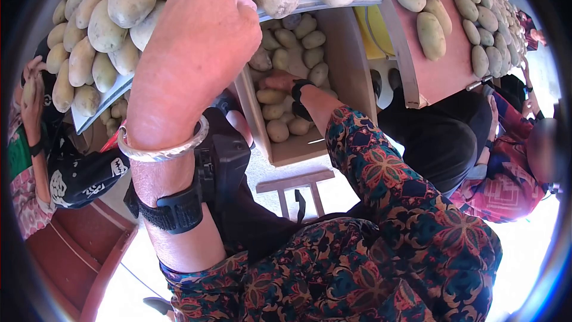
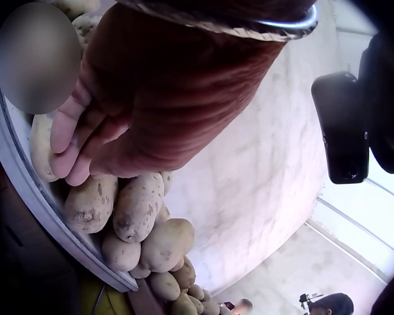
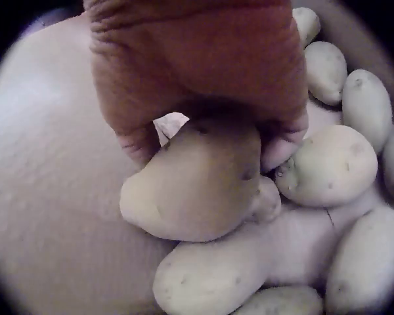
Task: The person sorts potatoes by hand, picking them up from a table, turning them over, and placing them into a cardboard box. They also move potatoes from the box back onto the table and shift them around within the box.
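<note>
My right hand [image 1: 279, 81] reaches down into a brown box [image 1: 351, 48] that holds several loose potatoes. In the right wrist view its thumb and fingers grip a pale potato [image 3: 197, 180] from above, close to the box wall, with another potato [image 3: 210, 279] just below it. My left hand [image 1: 205, 45] is held over the potato pile on the tabletop, a silver bangle at its wrist. Loosely bent, its fingers [image 2: 71, 141] come right up to a long potato [image 2: 42, 147] near the table's edge, and nothing shows between them and the thumb.
Heaped potatoes [image 1: 122, 0] cover the light-edged table [image 1: 322, 2] ahead. To the right stands a reddish board [image 1: 426, 74] with more potatoes. People sit close on both sides, one in a red patterned top [image 1: 497, 185]. A reddish-brown piece of furniture [image 1: 83, 256] is at lower left.
</note>
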`<action>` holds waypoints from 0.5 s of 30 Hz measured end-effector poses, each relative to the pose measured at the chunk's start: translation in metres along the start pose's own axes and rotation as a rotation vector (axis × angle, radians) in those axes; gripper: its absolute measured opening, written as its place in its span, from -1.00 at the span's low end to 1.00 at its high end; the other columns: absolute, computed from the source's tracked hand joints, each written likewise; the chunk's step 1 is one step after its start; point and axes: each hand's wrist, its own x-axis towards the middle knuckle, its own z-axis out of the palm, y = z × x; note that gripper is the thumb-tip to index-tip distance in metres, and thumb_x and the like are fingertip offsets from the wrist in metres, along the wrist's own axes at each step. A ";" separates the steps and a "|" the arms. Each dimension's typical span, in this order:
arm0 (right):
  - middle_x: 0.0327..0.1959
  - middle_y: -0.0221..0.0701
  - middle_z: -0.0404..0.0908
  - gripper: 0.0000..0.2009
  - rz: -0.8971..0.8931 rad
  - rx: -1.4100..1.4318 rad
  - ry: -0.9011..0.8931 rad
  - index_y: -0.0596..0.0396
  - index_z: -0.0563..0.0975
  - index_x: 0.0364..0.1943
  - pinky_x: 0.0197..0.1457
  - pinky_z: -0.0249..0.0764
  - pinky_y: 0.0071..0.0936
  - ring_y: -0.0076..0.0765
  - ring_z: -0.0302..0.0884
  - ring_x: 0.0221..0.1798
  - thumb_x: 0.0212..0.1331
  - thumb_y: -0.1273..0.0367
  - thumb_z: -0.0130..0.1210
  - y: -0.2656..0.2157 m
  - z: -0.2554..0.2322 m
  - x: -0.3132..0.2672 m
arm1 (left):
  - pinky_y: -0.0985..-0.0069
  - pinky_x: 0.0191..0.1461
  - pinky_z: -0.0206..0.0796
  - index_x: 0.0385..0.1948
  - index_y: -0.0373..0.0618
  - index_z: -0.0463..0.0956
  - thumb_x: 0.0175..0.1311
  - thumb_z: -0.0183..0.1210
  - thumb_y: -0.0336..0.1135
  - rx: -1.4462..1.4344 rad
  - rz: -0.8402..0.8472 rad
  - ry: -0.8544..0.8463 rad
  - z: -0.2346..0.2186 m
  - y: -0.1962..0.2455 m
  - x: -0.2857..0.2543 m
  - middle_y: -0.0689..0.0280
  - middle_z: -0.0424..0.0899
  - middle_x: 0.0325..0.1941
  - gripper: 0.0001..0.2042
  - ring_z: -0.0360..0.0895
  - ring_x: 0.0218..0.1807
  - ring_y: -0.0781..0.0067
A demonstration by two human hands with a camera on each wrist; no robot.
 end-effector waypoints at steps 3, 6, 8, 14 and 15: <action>0.00 -0.13 0.64 -0.41 -0.093 -0.043 0.031 0.03 0.66 -0.07 0.15 0.39 -0.28 -0.11 0.55 0.06 -0.08 -0.11 0.14 0.013 -0.005 0.003 | 0.42 0.03 0.42 0.02 -0.40 0.49 0.14 -0.02 -0.42 -0.009 0.004 -0.011 -0.001 0.000 0.001 0.00 0.71 -0.16 -0.60 0.66 -0.10 0.21; -0.03 -0.11 0.64 -0.47 -0.081 -0.093 0.061 0.03 0.66 -0.10 0.15 0.39 -0.26 -0.09 0.55 0.07 -0.01 -0.07 0.10 0.009 -0.013 -0.005 | 0.43 0.01 0.42 0.03 -0.39 0.49 0.15 -0.02 -0.41 -0.015 0.007 -0.011 -0.002 -0.002 0.001 0.02 0.71 -0.16 -0.60 0.65 -0.12 0.25; 0.00 -0.09 0.63 -0.51 -0.041 -0.326 0.067 0.03 0.64 -0.08 0.16 0.40 -0.24 -0.04 0.54 0.09 0.06 -0.02 0.05 -0.007 -0.016 -0.022 | 0.44 0.00 0.42 0.03 -0.39 0.49 0.15 -0.02 -0.41 -0.028 -0.004 -0.011 -0.002 -0.002 0.002 0.03 0.71 -0.17 -0.60 0.65 -0.14 0.27; 0.09 -0.11 0.58 -0.49 -0.034 -0.427 -0.038 -0.02 0.60 0.02 0.21 0.38 -0.23 -0.01 0.51 0.14 0.10 -0.03 0.04 -0.017 -0.008 -0.029 | 0.46 -0.04 0.41 0.02 -0.38 0.50 0.18 0.01 -0.41 0.014 -0.015 0.013 0.001 -0.010 0.004 0.08 0.71 -0.16 -0.63 0.63 -0.16 0.32; 0.11 -0.12 0.57 -0.49 -0.042 -0.447 -0.048 -0.02 0.60 0.03 0.22 0.37 -0.22 -0.03 0.50 0.15 0.09 -0.03 0.05 -0.017 -0.009 -0.034 | 0.46 -0.04 0.41 0.01 -0.38 0.51 0.19 0.02 -0.41 0.058 0.014 0.045 0.003 -0.015 0.006 0.08 0.71 -0.15 -0.63 0.63 -0.15 0.32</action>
